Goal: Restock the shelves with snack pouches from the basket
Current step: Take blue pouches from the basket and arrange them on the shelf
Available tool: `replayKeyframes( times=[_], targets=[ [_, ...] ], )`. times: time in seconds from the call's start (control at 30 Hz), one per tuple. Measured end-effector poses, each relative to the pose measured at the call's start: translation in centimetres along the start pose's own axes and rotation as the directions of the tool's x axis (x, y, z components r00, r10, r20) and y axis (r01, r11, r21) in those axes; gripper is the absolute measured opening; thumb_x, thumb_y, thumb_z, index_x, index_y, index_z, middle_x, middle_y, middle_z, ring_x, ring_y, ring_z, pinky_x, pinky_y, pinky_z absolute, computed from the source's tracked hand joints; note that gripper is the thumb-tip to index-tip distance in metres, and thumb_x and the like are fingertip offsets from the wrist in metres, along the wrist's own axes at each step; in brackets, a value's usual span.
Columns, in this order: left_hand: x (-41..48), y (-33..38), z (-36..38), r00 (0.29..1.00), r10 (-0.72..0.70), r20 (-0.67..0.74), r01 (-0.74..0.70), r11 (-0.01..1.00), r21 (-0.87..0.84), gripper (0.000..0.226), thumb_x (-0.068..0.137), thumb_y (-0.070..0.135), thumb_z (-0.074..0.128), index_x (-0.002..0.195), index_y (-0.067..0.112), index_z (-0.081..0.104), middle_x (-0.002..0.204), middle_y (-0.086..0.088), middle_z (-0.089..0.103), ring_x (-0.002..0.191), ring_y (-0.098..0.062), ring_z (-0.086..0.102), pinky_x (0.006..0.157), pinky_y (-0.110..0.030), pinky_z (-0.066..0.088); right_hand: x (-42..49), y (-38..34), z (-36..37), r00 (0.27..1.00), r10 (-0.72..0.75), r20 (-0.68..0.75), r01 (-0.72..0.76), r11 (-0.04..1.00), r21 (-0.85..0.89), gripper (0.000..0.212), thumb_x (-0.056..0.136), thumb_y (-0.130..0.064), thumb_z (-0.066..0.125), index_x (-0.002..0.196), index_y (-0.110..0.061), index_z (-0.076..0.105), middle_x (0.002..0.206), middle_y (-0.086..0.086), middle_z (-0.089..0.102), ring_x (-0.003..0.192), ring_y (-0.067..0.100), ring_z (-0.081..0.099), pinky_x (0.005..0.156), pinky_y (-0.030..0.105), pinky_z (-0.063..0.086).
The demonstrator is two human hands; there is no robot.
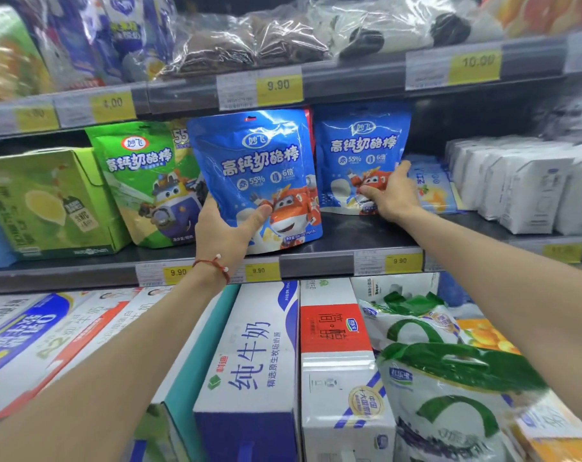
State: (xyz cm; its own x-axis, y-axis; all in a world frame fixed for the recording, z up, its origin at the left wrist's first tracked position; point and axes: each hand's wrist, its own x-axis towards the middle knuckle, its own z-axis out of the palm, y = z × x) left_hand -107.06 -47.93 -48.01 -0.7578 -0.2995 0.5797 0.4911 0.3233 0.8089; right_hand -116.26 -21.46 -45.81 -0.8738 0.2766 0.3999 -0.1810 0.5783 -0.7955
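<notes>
— What have we got in our left hand [226, 228]?

— A blue pouch [256, 175], upright and facing us. Our thumb lies across its lower front and the fingers are curled round behind its lower left edge, so we grip it firmly. Its bottom sits just above the front lip of the middle shelf [316, 261].

— And our right hand [387, 195]?

— It holds a second blue pouch [359, 155], which stands further back on the same shelf. Our thumb presses on the front near the lower right corner, and the fingers run up along its right edge. We cannot tell how far they reach behind it.

— What lies around the two grips?

— Just left of our left-hand grip stands a green pouch [143, 181], touching the pouch we hold or overlapped by it; beyond that is a green box [46, 201]. Right of our right-hand grip are white packs [516, 185] in a row, with a pale blue packet [432, 188] between them and our fingers.

— Below?

— Under our wrists, yellow price tags [259, 270] on the shelf lip, then milk cartons [249, 361] lying on the shelf beneath. A red bracelet [216, 265] circles our left wrist.
</notes>
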Motion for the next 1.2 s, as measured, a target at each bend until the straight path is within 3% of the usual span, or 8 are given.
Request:
replayKeyframes(
  times=[0.17,0.3,0.47,0.6,0.7,0.83,1.0,1.2],
  targets=[
    [-0.7,0.9,0.5,0.997,0.022,0.072,-0.019,0.999,-0.038,0.051,0.081,0.019,0.078,0.126,0.020,0.054,0.114,0.004,0.070,0.098,-0.010,0.069,0.077,-0.032,0.059,-0.7,0.3,-1.0,0.999,0.029,0.013,-0.029,0.999,0.031,0.077,0.086,-0.027,0.082,0.138,-0.005,0.030,0.141,0.016,0.053,0.130,0.033,0.053,0.105,0.043,0.042],
    [-1.1,1.4,2.1,0.995,-0.018,0.096,0.022,0.999,-0.044,0.049,0.079,0.019,0.078,0.123,0.025,0.055,0.114,0.005,0.069,0.103,-0.017,0.068,0.083,-0.043,0.059,-1.5,0.8,-2.3,0.998,0.018,0.060,-0.017,1.000,-0.022,0.085,0.085,-0.022,0.082,0.146,-0.004,0.026,0.144,0.017,0.051,0.134,0.033,0.050,0.110,0.043,0.041],
    [-1.5,2.0,5.7,0.984,-0.019,0.177,0.021,1.000,-0.012,0.043,0.082,0.022,0.076,0.120,0.022,0.056,0.112,0.004,0.069,0.099,-0.016,0.068,0.086,-0.045,0.058,-2.4,2.1,-4.9,0.998,-0.049,0.043,0.054,0.990,-0.132,0.072,0.089,-0.027,0.079,0.142,-0.005,0.036,0.143,0.018,0.051,0.135,0.035,0.047,0.106,0.042,0.040],
    [-0.9,2.1,9.1,0.978,-0.030,0.207,0.027,0.999,0.018,0.054,0.073,0.033,0.078,0.122,0.026,0.056,0.113,0.008,0.069,0.102,-0.013,0.068,0.089,-0.046,0.056,-3.0,4.3,-6.3,0.990,-0.139,0.008,0.138,0.979,-0.150,0.057,0.093,-0.023,0.073,0.139,-0.006,0.045,0.133,0.014,0.056,0.124,0.031,0.054,0.105,0.042,0.045],
    [0.2,1.9,11.0,0.970,-0.059,0.235,0.052,0.998,0.037,0.052,0.076,0.025,0.078,0.123,0.023,0.057,0.113,0.006,0.069,0.103,-0.015,0.067,0.089,-0.046,0.056,-3.2,4.9,-6.4,0.980,-0.194,-0.042,0.190,0.979,-0.075,0.045,0.094,-0.013,0.069,0.135,-0.008,0.052,0.122,0.008,0.063,0.113,0.025,0.060,0.100,0.040,0.050],
    [1.3,1.6,12.7,0.966,-0.067,0.249,0.052,0.996,0.066,0.052,0.079,0.018,0.077,0.126,0.019,0.055,0.114,0.005,0.067,0.104,-0.014,0.065,0.093,-0.043,0.054,-2.9,5.3,-6.0,0.968,-0.246,-0.043,0.237,0.960,-0.147,0.031,0.094,-0.008,0.066,0.124,-0.013,0.061,0.119,0.005,0.065,0.109,0.022,0.059,0.092,0.032,0.049],
    [2.2,0.8,14.6,0.962,-0.081,0.261,0.051,0.991,0.120,0.067,0.064,0.041,0.076,0.125,0.027,0.053,0.116,0.005,0.067,0.105,-0.018,0.066,0.091,-0.048,0.055,-2.6,5.6,-6.0,0.976,-0.218,-0.029,0.210,0.963,-0.166,0.034,0.093,-0.004,0.064,0.125,-0.014,0.063,0.122,0.005,0.064,0.109,0.022,0.059,0.092,0.034,0.053],
    [3.1,1.3,16.9,0.961,-0.101,0.258,0.051,0.980,0.193,0.056,0.082,0.026,0.074,0.129,0.015,0.045,0.125,-0.004,0.059,0.109,-0.022,0.059,0.097,-0.041,0.050,-2.8,5.6,-6.1,0.973,-0.223,-0.068,0.212,0.967,-0.143,0.030,0.092,-0.001,0.059,0.118,-0.015,0.065,0.117,0.003,0.064,0.105,0.019,0.059,0.086,0.031,0.052]
  ],
)
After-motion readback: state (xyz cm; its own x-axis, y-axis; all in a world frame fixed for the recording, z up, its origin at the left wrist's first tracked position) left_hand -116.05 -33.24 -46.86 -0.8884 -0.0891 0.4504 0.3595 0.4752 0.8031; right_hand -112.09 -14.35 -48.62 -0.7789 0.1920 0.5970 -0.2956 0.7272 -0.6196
